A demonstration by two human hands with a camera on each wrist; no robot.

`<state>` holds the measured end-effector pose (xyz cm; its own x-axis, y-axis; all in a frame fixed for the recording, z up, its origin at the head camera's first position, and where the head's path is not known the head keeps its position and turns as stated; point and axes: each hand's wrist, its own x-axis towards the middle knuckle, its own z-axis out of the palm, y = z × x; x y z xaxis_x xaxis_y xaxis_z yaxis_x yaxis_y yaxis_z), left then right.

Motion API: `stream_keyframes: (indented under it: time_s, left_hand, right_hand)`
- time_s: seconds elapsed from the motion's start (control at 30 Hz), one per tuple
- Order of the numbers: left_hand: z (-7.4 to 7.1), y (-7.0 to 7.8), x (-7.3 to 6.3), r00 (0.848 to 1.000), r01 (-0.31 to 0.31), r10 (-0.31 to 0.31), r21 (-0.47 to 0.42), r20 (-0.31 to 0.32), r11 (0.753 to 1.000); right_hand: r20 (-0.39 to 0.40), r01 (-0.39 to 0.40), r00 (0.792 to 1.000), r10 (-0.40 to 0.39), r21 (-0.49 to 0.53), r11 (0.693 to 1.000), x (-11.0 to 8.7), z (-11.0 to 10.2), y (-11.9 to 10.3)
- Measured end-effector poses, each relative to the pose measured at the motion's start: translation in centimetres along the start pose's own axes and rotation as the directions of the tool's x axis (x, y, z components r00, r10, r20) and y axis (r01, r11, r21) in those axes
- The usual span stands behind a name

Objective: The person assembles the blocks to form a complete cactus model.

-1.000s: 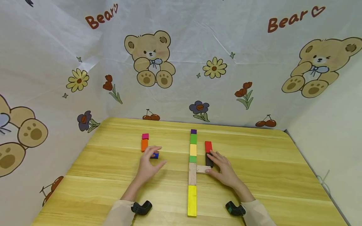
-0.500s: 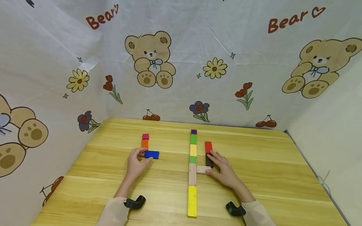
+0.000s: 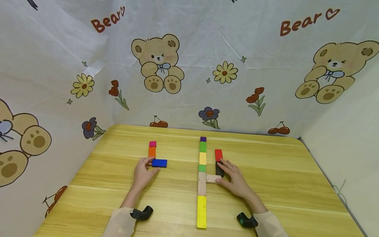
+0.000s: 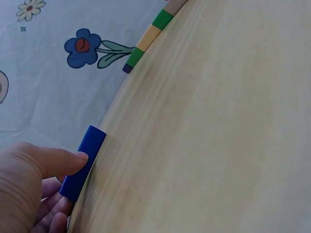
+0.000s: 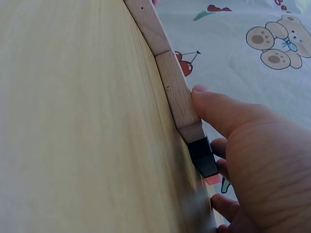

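Observation:
My left hand [image 3: 143,172] pinches a flat blue wooden block [image 3: 159,163] that lies crosswise below an orange block [image 3: 152,152]. In the left wrist view the thumb presses the near side of the blue block [image 4: 85,162], with the other fingers partly hidden behind it. At the orange block's far end sits a pink block [image 3: 152,144]. My right hand [image 3: 237,179] rests beside a short side row: its thumb touches a plain wood block [image 3: 213,178], and its fingers touch a black block [image 3: 219,169]. Beyond the black block lies a red block [image 3: 218,154].
A straight column of blocks runs down the middle of the table [image 3: 177,204]: purple [image 3: 203,139], greens, pale yellow [image 3: 202,158], plain wood [image 3: 202,183] and yellow [image 3: 201,212] nearest me. A bear-printed cloth [image 3: 189,102] stands behind the table.
My left hand has shifted left from above the blue block to its left end, uncovering most of it. The right hand has stayed in place, as have the blocks.

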<state>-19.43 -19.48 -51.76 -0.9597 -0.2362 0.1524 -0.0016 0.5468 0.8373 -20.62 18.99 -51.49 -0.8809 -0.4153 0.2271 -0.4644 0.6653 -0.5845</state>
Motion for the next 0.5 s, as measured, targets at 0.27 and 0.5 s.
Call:
stream_keyframes:
  time_s: [0.27, 0.5]
  left_hand:
    - [0.03, 0.17, -0.07, 1.000, -0.001, 0.001, 0.019, 0.009, 1.000]
    - [-0.04, 0.21, -0.07, 1.000, -0.024, 0.023, 0.044, 0.015, 0.999]
  right_hand:
    - [0.002, 0.001, 1.000, -0.001, 0.005, 1.000, 0.00, -0.03, -0.07]
    - [-0.001, 0.000, 1.000, 0.000, 0.007, 1.000, -0.01, -0.02, -0.17]
